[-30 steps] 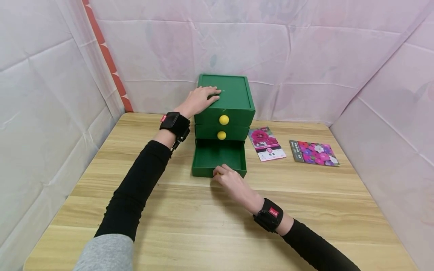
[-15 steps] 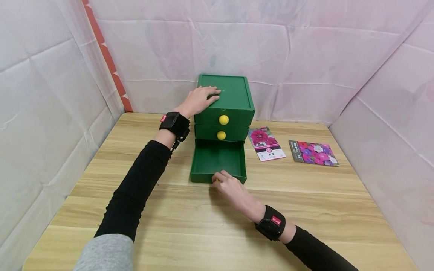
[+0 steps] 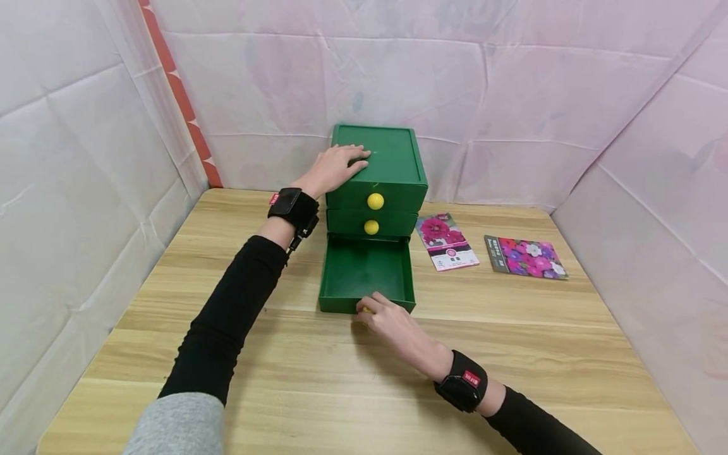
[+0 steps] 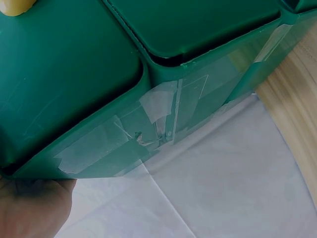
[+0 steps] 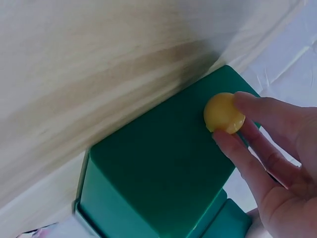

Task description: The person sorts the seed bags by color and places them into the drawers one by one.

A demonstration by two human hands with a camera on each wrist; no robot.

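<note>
Bottom drawer [image 3: 366,275] of the green cabinet [image 3: 377,170] is sitting pulled out over the wooden table [image 3: 318,373]. The right hand [image 3: 392,321] is pinching the drawer's yellow knob [image 5: 224,113] between curled fingers [image 5: 247,163]. The left hand [image 3: 332,165] is lying flat, fingers extended, pressing on the cabinet top. Two seed packets [image 3: 447,241] are lying just right of the cabinet.

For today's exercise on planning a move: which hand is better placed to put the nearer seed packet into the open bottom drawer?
Probably the right hand: it is at the bottom drawer front, on the nearer seed packet side. The left hand rests on the green cabinet top.
</note>
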